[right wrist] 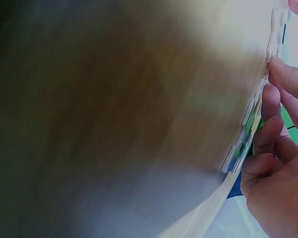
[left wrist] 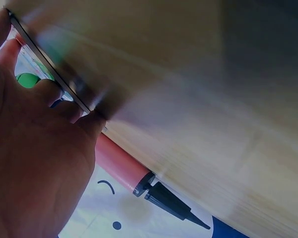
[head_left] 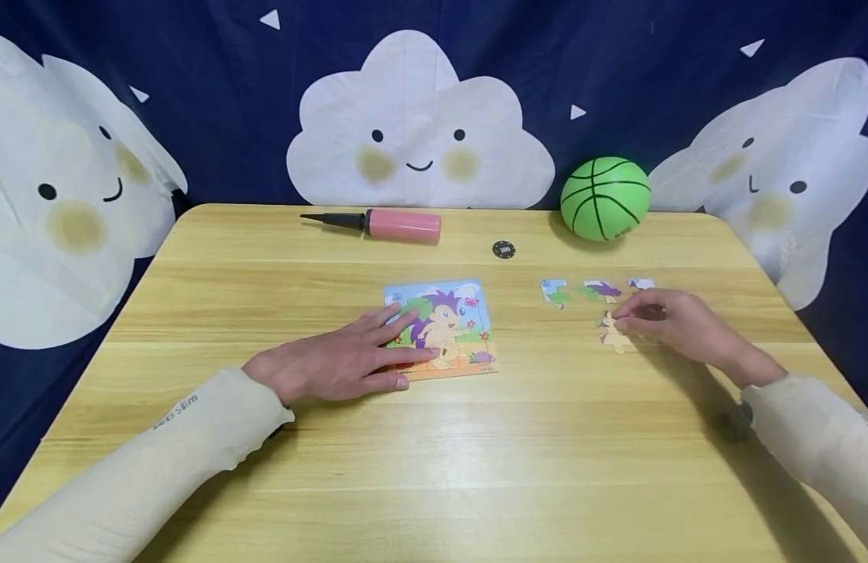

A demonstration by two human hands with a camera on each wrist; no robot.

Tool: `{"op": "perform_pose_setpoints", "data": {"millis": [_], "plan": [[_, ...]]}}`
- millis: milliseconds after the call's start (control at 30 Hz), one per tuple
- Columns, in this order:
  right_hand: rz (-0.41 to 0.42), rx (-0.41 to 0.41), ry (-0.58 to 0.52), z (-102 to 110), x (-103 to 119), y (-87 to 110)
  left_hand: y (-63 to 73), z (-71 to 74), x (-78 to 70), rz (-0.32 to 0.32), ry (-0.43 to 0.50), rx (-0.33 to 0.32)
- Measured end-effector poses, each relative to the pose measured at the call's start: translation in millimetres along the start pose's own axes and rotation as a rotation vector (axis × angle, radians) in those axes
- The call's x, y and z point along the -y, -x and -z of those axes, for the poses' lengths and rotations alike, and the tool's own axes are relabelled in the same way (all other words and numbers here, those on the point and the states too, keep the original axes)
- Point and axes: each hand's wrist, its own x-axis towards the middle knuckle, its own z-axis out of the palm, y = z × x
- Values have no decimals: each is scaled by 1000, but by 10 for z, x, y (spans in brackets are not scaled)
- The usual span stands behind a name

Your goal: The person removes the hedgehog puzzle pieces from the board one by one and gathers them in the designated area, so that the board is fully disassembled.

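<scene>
My left hand [head_left: 346, 356] lies with spread, straight fingers on a hedgehog picture puzzle board [head_left: 476, 317]; in the left wrist view the board's thin dark edge [left wrist: 49, 64] runs past the fingertips. On the right, thumb and forefinger of my right hand [head_left: 666, 320] come together at a pale puzzle piece [head_left: 617, 340], pinching its upper right side. A blue-and-green puzzle piece [head_left: 554, 291], a purple-and-green one [head_left: 603, 291] and a blue-and-purple one [head_left: 641, 284] lie in a row behind it. The right hand covers whatever lies beneath its curled fingers.
At the back of the wooden table [head_left: 434, 461] lies a pink hand pump [head_left: 404, 226] with a black nozzle. A black round chip [head_left: 503, 249] marked 100 sits nearby. The green ball [head_left: 606, 199] rests at the back right, before a dark blue cloud-patterned curtain [head_left: 230, 94].
</scene>
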Motion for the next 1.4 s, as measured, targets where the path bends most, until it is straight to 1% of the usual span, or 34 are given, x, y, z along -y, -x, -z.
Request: {"op": "perform_pose_setpoints", "data": {"millis": [167, 400, 567, 733, 967, 1233, 1400], "plan": [[17, 10, -11, -15, 14, -21, -8, -8, 7, 0, -2, 3], [-6, 22, -13, -15, 14, -31, -2, 3, -11, 8, 1, 6], [0, 21, -14, -12, 30, -27, 6, 3, -14, 20, -2, 6], [5, 19, -12, -15, 44, -23, 9, 1, -15, 18, -2, 4], [15, 19, -20, -24, 46, -17, 6, -9, 1, -2, 1, -11], [25, 15, -31, -25, 12, -25, 12, -9, 6, 8, 5, -10], [-11, 4, -51, 40, 84, -36, 14, -11, 4, 4, 9, -8]]}}
